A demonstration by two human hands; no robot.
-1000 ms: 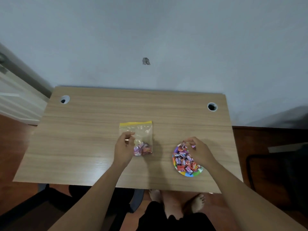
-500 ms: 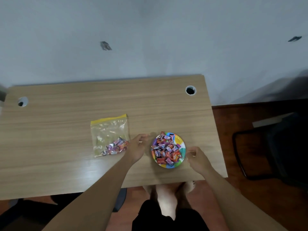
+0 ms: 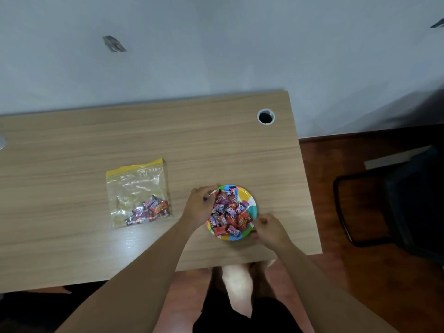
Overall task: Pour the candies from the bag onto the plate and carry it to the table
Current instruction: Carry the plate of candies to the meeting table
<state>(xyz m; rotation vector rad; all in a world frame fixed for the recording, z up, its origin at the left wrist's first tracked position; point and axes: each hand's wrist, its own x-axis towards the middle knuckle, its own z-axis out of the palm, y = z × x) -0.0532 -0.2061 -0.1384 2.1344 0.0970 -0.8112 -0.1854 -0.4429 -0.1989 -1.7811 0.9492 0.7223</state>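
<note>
Both bare forearms reach in from the lower edge of the view and converge on a small multicoloured plate (image 3: 248, 202) that sits on the wooden counter (image 3: 72, 150), toward its right end and not far from the near edge. The left hand (image 3: 199, 205) comes in from the lower left with the forearm angled up and to the right; it rests against the plate's left rim, the fingers (image 3: 211, 188) curled together over the upper-left edge and touching it. The right hand (image 3: 270, 230) comes in from the lower right, wrist bent inward, its fingers bunched at the plate's lower-right rim; whether they actually pinch the rim or only press against it cannot be told from this angle. The plate appears to lie flat on the counter, heaped with wrapped candies (image 3: 228, 216) in red, purple and pink. To the left, apart from the plate and from both hands, a clear zip bag (image 3: 137, 186) with a yellow top strip lies flat on the counter, a smaller cluster of sweets gathered in its lower right corner. A round cable hole (image 3: 266, 116) sits near the counter's far right corner.
</note>
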